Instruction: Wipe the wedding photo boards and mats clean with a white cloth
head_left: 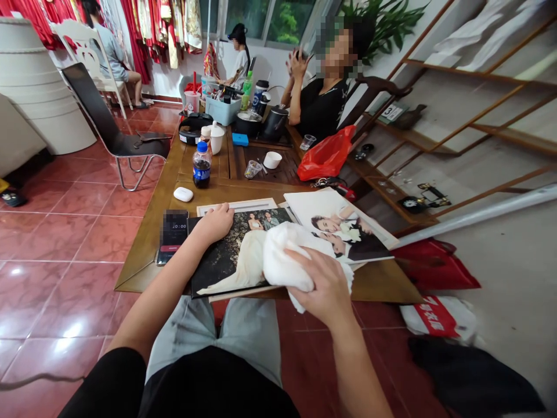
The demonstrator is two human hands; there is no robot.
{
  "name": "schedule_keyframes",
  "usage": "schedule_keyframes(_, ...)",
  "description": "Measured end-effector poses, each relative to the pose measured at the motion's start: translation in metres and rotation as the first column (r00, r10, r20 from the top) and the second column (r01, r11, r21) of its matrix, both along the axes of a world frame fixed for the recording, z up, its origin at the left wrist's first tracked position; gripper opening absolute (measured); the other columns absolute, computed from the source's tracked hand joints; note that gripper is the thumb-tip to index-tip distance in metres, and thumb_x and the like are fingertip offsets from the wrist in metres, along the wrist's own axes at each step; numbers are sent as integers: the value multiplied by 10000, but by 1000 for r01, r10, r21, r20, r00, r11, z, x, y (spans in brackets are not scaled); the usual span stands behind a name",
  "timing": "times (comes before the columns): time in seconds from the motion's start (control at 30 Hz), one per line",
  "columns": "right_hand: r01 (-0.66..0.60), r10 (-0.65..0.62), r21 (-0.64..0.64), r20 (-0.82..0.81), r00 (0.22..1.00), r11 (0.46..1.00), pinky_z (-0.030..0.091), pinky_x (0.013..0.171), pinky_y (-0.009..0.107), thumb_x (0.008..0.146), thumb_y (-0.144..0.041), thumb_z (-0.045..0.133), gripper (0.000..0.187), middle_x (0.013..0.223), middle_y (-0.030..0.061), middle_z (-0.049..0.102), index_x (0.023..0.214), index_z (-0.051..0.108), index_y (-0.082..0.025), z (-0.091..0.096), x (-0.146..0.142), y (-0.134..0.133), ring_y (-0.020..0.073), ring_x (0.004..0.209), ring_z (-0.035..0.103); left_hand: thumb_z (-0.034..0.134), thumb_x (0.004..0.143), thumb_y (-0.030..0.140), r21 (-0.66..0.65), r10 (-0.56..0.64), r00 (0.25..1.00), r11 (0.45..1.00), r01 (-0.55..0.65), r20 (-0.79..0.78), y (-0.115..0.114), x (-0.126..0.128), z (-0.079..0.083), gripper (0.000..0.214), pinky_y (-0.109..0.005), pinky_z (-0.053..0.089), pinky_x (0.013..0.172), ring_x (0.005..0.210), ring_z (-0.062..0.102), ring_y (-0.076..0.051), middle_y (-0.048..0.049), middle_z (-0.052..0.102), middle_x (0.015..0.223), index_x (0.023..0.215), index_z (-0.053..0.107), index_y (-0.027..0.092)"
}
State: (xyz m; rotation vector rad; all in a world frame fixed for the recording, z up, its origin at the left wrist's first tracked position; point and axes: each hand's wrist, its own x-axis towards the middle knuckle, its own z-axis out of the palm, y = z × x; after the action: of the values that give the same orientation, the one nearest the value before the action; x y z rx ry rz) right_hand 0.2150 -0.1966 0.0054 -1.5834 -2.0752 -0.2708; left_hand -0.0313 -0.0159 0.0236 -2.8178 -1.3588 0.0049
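Note:
My right hand (321,284) grips a crumpled white cloth (287,261) and presses it onto a glossy wedding photo panel (230,261), which shows a couple on a dark background. My left hand (215,223) rests flat on the panel's upper edge, its fingers closed together and holding nothing. A second wedding photo panel (343,223) lies partly under the cloth and overlaps the first at the right. A white-framed board (237,206) shows behind them. Just left of my left hand lies a smartphone (172,235) with its screen lit.
On the wooden table (148,255) stand a cola bottle (202,165), white earbuds case (183,194), cooking pots and a blue-green tray of bottles. A red plastic bag (326,154) lies at the far right. A person in black (319,110) sits across the table. Red tiles cover the floor.

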Motion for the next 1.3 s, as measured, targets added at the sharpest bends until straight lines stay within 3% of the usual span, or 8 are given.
schedule_keyframes(0.17, 89, -43, 390, -127, 991, 916, 525, 953, 465, 841, -312, 662, 560, 1272, 119, 648, 1397, 612, -262, 21, 33, 15, 334, 1127, 646, 312, 1058, 132, -5, 11, 1000, 1000, -11, -3, 1, 0, -1, 344, -428, 539, 990, 1217, 600, -305, -203, 608, 1266, 1233, 600, 68)
schedule_keyframes(0.3, 193, -248, 499, 44, 968, 844, 457, 989, 526, 837, -380, 733, 531, 1259, 181, 642, 1339, 670, -219, 39, 71, 40, 379, 1138, 621, 312, 1063, 151, 1, 13, 1000, 1000, -13, -3, 2, 0, 0, 345, -427, 537, 994, 1215, 601, -307, -198, 611, 1263, 1234, 601, 72)
schedule_keyframes(0.5, 287, -323, 168, 254, 911, 943, 351, 1035, 546, 902, -418, 687, 516, 1293, 198, 635, 1380, 672, -223, 27, 119, 80, 354, 1138, 572, 304, 1066, 165, -7, 12, 1000, 1000, -12, 19, 3, -1, -1, 346, -435, 542, 975, 1193, 605, -308, -203, 610, 1251, 1219, 603, 84)
schedule_keyframes(0.63, 357, -322, -97, 265, 909, 929, 395, 1037, 564, 918, -385, 635, 511, 1361, 157, 621, 1417, 633, -278, 10, 129, 89, 346, 1191, 571, 305, 1067, 172, -16, 10, 1000, 1000, -10, 28, 5, -1, -1, 342, -437, 539, 980, 1181, 608, -305, -202, 613, 1236, 1210, 604, 90)
schedule_keyframes(0.77, 349, -343, -29, 120, 931, 937, 386, 1092, 618, 948, -440, 585, 526, 1468, 158, 563, 1445, 591, -267, 9, 112, 62, 362, 1275, 566, 327, 1061, 169, -15, 19, 999, 1000, -18, 41, 5, -1, -2, 321, -420, 531, 992, 1182, 607, -292, -187, 613, 1233, 1202, 608, 109)
schedule_keyframes(0.93, 181, -146, 208, -176, 974, 961, 487, 1048, 475, 954, -303, 589, 417, 1272, 120, 672, 1367, 622, -255, -2, 49, -4, 297, 1190, 644, 329, 1055, 161, -11, 28, 999, 1000, -28, 38, 3, -1, -1, 323, -430, 531, 986, 1187, 600, -298, -188, 611, 1244, 1207, 609, 111)
schedule_keyframes(1.07, 167, -119, 138, -304, 945, 976, 459, 1105, 535, 962, -306, 597, 500, 1415, 143, 594, 1458, 542, -273, -33, 7, -34, 321, 1309, 580, 304, 1076, 202, -7, 28, 999, 1000, -28, 24, 1, 1, 3, 352, -437, 530, 982, 1194, 599, -304, -192, 615, 1244, 1216, 610, 102)
schedule_keyframes(1.3, 220, -145, 69, -558, 817, 973, 472, 1132, 559, 993, -303, 569, 530, 1556, 148, 465, 1516, 483, -285, -71, -15, -32, 308, 1431, 487, 307, 1101, 360, -66, 68, 990, 996, -60, 124, 5, 0, 7, 389, -417, 500, 1025, 1172, 625, -278, -149, 644, 1195, 1192, 619, 146)
